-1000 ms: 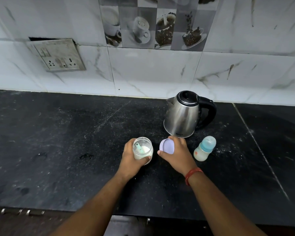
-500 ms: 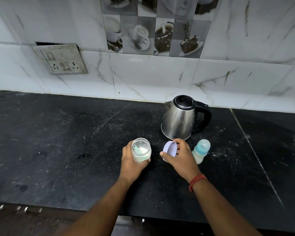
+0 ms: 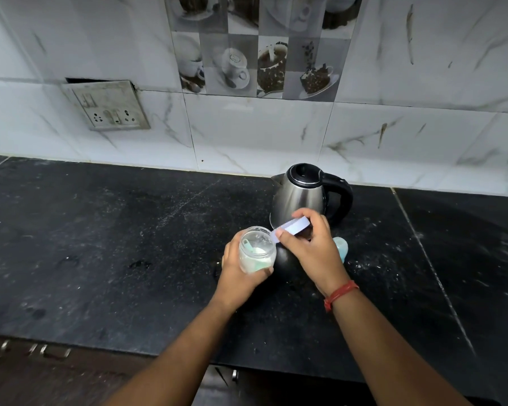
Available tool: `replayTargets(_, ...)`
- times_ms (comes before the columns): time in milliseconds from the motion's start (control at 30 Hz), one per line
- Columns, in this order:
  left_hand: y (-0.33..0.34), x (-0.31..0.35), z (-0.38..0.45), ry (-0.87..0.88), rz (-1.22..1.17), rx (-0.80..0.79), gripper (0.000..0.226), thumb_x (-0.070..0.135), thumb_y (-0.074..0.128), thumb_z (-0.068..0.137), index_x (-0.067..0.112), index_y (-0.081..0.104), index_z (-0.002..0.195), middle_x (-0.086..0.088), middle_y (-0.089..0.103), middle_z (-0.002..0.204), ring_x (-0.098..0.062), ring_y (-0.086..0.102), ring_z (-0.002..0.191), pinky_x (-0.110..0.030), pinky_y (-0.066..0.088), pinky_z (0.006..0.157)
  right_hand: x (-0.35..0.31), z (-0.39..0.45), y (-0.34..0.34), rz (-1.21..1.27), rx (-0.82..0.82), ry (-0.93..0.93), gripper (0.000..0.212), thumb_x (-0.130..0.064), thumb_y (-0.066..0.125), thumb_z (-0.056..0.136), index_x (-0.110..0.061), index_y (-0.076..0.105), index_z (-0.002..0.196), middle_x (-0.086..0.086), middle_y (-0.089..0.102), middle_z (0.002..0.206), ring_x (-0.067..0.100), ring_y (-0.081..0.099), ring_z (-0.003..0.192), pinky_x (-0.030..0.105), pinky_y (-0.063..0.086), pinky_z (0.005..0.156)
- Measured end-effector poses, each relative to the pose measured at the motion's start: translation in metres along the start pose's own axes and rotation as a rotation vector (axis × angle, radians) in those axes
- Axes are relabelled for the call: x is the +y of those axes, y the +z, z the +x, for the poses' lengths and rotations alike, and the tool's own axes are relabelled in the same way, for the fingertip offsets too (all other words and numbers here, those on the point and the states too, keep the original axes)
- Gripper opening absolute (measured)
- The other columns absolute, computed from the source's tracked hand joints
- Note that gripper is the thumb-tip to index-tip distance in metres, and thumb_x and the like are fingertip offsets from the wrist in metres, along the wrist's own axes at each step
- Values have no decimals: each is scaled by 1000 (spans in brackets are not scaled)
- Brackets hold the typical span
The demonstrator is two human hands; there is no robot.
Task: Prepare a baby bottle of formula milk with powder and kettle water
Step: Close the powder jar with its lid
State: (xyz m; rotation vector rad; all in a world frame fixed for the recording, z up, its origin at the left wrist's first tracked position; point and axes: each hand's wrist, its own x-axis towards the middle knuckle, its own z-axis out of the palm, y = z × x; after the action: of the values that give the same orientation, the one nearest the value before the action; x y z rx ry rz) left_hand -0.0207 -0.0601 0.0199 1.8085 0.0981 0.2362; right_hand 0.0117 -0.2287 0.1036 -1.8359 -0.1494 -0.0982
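Holding: your left hand [image 3: 241,273] grips powder jar [image 3: 257,253], lifted, just in front of kettle [image 3: 301,197].
Right grip: right hand [image 3: 311,244] pinches lid [image 3: 291,228], tilted at jar rim.
Bottle [image 3: 341,247]: on tabletop [image 3: 100,244], right-front of kettle, mostly hidden.
Risk: lid lands crooked, jar tips w/ scoop [image 3: 248,246] inside, powder spills.
Risk 2: elbow near kettle, could knock it.

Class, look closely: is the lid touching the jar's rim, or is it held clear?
Cannot tell. In the head view the lid's lower edge meets the jar rim in the image, but contact or a gap is unclear.

Left hand [image 3: 241,269] curled in a grip, right hand [image 3: 311,244] pinching, both forearms extended forward.
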Motion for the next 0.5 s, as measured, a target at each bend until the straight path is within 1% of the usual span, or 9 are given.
replayTargets(67, 2, 5, 1, 12, -15, -11, 80, 28, 84, 64, 54, 50, 131, 26, 55, 134, -16, 52, 134, -50, 45, 113, -4, 3, 1, -75, 25, -43, 38, -25, 85, 78, -26, 56, 103, -12, 49, 111, -11, 52, 97, 6, 41, 80)
replayTargets(100, 4, 6, 2, 10, -18, -17, 82, 29, 85, 64, 54, 49, 133, 22, 56, 137, -19, 53, 135, -52, 45, 113, -5, 4, 1, -130, 13, -63, 40, -29, 86, 77, -25, 54, 101, -12, 49, 110, -10, 51, 100, 6, 39, 81)
replayTargets(200, 7, 10, 3, -16, -1, -53, 90, 33, 90, 64, 53, 44, 139, 12, 56, 142, -25, 51, 137, -54, 45, 113, -3, 7, 2, -245, -37, -136, 47, -33, 88, 74, -20, 51, 101, -7, 49, 109, -11, 49, 100, 5, 38, 81)
replayTargets(267, 8, 14, 4, -25, 4, -60, 93, 34, 92, 63, 55, 42, 139, 9, 55, 144, -25, 51, 138, -53, 46, 113, -1, 8, 3, -280, -68, -182, 48, -32, 89, 72, -18, 51, 99, -2, 49, 109, -4, 50, 98, 7, 37, 81)
replayTargets(333, 9, 19, 5, -27, -9, -54, 93, 33, 92, 63, 58, 42, 137, 7, 55, 144, -21, 52, 137, -51, 47, 113, 1, 10, 4, -309, -113, -211, 48, -32, 89, 72, -18, 51, 99, -1, 48, 112, 6, 52, 102, 6, 37, 84)
replayTargets(367, 9, 21, 6, -29, -20, -58, 93, 32, 93, 62, 57, 43, 136, 6, 55, 144, -20, 53, 136, -51, 47, 113, 2, 11, 4, -327, -138, -224, 48, -33, 89, 72, -19, 51, 99, -1, 48, 114, 9, 52, 105, 5, 36, 85)
replayTargets(433, 7, 23, 9, -30, -36, -87, 94, 30, 93, 62, 51, 44, 140, 3, 56, 144, -21, 55, 135, -52, 48, 111, 3, 15, 1, -362, -197, -241, 49, -34, 88, 73, -18, 53, 105, -4, 49, 117, 11, 53, 111, 4, 36, 87)
replayTargets(500, 4, 26, 11, -29, -49, -121, 95, 26, 93, 64, 43, 44, 143, 1, 56, 144, -20, 57, 134, -50, 50, 111, 1, 18, -2, -378, -254, -253, 53, -37, 86, 76, -20, 56, 117, -7, 49, 123, 10, 51, 117, 7, 36, 92)
